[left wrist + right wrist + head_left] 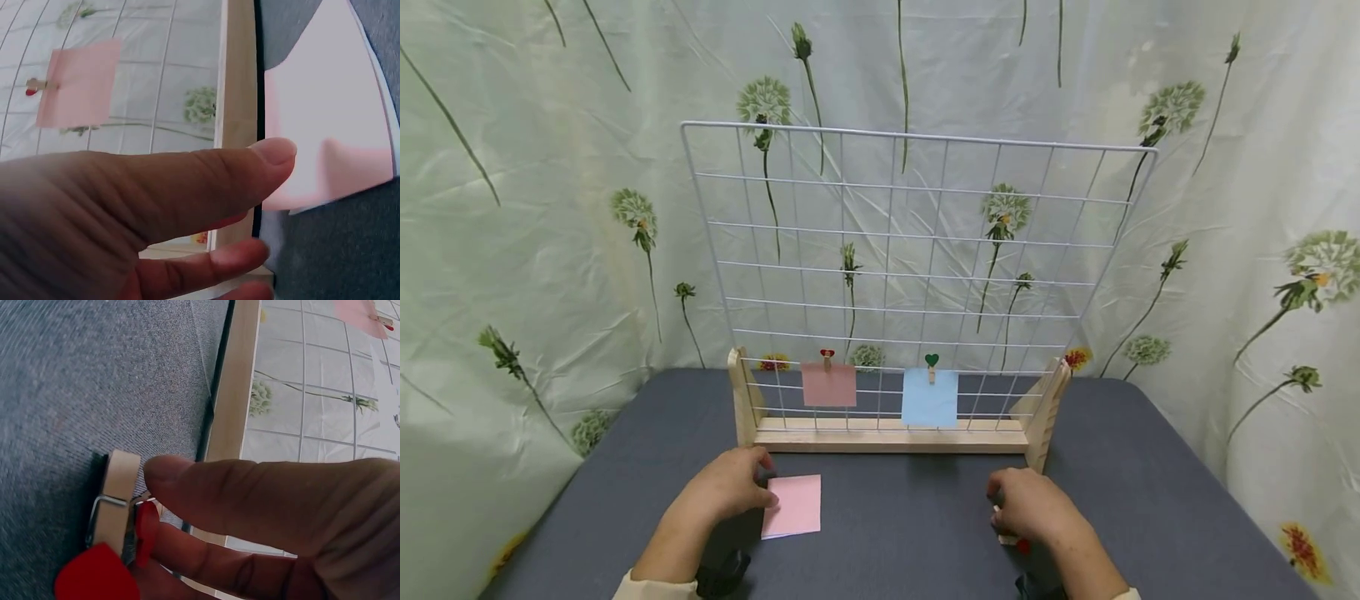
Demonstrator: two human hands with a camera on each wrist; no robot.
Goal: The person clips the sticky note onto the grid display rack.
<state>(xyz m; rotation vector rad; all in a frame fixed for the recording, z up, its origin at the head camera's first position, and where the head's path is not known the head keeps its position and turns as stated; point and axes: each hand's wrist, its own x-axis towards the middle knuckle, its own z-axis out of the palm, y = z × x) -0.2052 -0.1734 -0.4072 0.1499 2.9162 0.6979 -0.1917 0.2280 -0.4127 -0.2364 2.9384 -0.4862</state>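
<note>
A stack of square paper sheets (797, 504), pink on top with a bluish edge below, lies on the table. My left hand (726, 487) is at its left edge, thumb over the pink sheet and fingers apart. My right hand (1033, 504) is low over the table at the right. Between its thumb and fingers it pinches a small wooden clothespin with a red heart (147, 528), partly hidden. Another wooden clothespin (117, 494) with a red heart lies just beside the thumb tip on the dark cloth.
Behind the hands stands a white wire grid (910, 275) on a wooden base (887, 442). A pink sheet (829, 387) under a red-heart clip and a blue sheet (929, 402) under a green-heart clip hang low on it. A floral curtain (550, 275) hangs behind.
</note>
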